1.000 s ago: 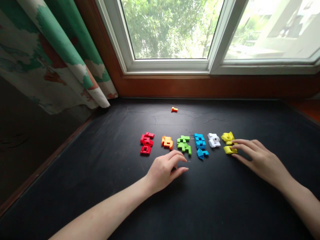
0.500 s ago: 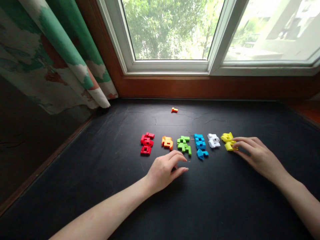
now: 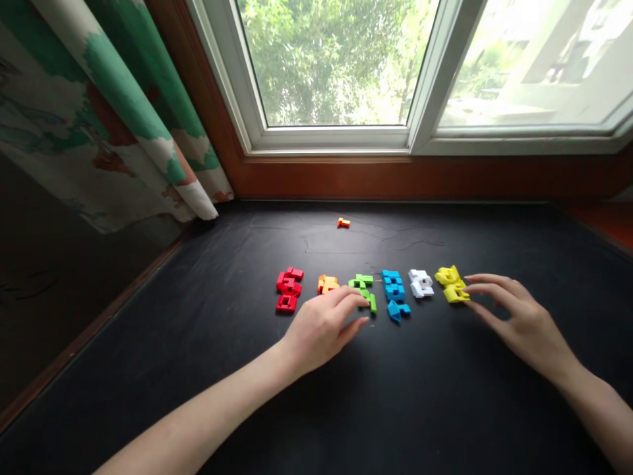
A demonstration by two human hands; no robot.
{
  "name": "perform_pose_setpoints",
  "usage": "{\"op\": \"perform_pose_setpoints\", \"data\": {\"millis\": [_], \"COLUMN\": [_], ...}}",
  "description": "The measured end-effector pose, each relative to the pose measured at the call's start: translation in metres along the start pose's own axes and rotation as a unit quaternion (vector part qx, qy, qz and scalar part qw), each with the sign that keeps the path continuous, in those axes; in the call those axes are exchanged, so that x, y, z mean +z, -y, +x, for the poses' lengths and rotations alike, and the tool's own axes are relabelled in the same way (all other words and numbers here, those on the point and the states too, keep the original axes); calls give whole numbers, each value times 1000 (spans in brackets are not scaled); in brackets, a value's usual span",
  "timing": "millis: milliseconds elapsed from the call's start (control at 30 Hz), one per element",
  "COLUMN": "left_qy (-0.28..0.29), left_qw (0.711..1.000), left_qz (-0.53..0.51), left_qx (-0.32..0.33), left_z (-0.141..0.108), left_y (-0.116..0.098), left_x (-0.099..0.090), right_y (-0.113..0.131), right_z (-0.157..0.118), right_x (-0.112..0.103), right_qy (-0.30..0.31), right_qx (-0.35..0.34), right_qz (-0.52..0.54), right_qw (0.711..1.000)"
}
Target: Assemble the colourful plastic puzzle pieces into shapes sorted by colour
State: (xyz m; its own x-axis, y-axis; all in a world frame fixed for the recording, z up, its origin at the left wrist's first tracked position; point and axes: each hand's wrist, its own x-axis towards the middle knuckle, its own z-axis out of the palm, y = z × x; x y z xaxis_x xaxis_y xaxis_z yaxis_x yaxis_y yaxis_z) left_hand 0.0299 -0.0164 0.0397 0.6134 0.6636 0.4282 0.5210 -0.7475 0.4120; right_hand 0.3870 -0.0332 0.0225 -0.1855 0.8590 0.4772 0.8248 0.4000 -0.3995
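Head view: left hand (image 3: 321,333) and right hand (image 3: 520,323) at a row of block toys (image 3: 394,285)

The left hand is half open and curved, and its fingers lie over the lower part of the green block toy (image 3: 362,290). I cannot tell if they have hold of it. The right hand is open with the fingers spread, and its fingertips (image 3: 469,288) are just beside the yellow block toy (image 3: 452,284); I cannot tell if they touch it. Between the hands stand the blue block toy (image 3: 394,293) and the white block toy (image 3: 421,284). To the left of the green one are the orange block toy (image 3: 327,284) and the red block toy (image 3: 287,290). All of them rest on the black window ledge (image 3: 445,396). Farther forward, apart from the row, lies a small orange piece (image 3: 343,223), near the wooden window frame (image 3: 395,178).
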Motion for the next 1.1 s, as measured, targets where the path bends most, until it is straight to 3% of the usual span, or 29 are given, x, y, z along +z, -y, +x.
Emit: {"op": "perform_pose_setpoints", "data": {"millis": [100,233,400,567,700,867,967,1100], "left_qy": [43,86,82,64,36,-3,-20,-8], "left_qw": [994,975,972,973,976,982,986,982], "left_qz": [94,187,185,161,133,63,0,-115], "left_qx": [-25,-80,-117,-154,-171,-175,-168,-147], "left_z": [32,83,129,150,157,155,148,120], "left_y": [20,68,127,156,158,146,126,77], "left_x": [-11,-12,6,23,25,21,16,6], "right_y": [12,15,8,6,6,8,11,25], "right_z": [-3,-9,-13,-14,-14,-13,-10,-5], "right_x": [5,17,21,17,17,19,20,24], "right_qy": [-32,-51,-53,-72,-67,-66,-73,-40], "right_qx": [54,82,98,104,103,91,93,114], "right_qz": [70,106,97,77,70,71,91,148], "right_qw": [996,990,989,989,990,991,989,981]}}
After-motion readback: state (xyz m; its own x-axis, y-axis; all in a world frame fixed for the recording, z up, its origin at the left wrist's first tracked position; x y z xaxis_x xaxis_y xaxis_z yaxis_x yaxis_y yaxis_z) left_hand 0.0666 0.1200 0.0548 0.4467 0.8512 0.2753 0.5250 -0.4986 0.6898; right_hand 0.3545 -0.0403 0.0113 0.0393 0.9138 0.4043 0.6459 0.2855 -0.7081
